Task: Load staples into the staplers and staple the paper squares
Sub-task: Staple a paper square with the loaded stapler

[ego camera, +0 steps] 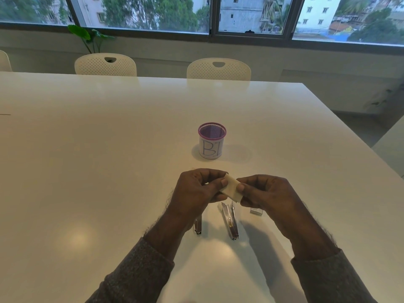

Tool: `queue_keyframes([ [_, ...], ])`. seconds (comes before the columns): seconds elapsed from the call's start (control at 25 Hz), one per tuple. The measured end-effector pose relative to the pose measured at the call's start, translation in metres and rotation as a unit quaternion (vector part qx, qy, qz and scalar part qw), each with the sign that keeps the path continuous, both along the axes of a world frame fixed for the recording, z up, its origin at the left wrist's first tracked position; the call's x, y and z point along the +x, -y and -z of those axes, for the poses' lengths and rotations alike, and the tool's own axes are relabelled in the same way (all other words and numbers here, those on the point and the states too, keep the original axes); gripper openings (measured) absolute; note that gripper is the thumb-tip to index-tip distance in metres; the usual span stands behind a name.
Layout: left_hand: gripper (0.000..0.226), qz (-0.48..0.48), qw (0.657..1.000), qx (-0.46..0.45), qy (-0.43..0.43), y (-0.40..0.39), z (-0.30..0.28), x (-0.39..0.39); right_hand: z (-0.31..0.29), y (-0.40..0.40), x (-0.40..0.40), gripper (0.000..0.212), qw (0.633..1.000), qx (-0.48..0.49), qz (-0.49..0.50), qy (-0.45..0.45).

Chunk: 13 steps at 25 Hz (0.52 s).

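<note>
A small white paper square [231, 187] is held above the table between both hands. My left hand [196, 193] pinches its left edge and my right hand [266, 193] pinches its right edge, thumbs on top. Below them on the white table [109, 171] lies a metal stapler [229, 220], hinged open with its channel showing. A second metal stapler [197, 227] lies to its left, mostly hidden under my left wrist. A small strip of staples [256, 211] sits on the table under my right hand.
A purple mesh cup [211, 140] wrapped in a paper label marked "B1" stands beyond my hands. Two white chairs [218, 68] stand at the far table edge. The table's right edge runs diagonally at right.
</note>
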<state>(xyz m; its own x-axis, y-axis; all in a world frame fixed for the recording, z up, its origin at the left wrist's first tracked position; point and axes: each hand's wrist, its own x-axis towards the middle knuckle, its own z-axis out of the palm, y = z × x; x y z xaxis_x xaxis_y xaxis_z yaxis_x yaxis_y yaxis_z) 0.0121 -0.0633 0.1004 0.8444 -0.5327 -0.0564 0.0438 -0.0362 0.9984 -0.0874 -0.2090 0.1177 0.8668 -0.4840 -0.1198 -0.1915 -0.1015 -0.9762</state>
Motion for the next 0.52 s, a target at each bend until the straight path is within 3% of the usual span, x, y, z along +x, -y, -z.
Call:
queue_keyframes([
  [0.52, 0.012, 0.024, 0.999, 0.013, 0.038, 0.0019, -0.001, -0.0037, -0.0049, -0.0058, -0.0028, 0.007, 1.0, 0.001, 0.02, 0.001],
])
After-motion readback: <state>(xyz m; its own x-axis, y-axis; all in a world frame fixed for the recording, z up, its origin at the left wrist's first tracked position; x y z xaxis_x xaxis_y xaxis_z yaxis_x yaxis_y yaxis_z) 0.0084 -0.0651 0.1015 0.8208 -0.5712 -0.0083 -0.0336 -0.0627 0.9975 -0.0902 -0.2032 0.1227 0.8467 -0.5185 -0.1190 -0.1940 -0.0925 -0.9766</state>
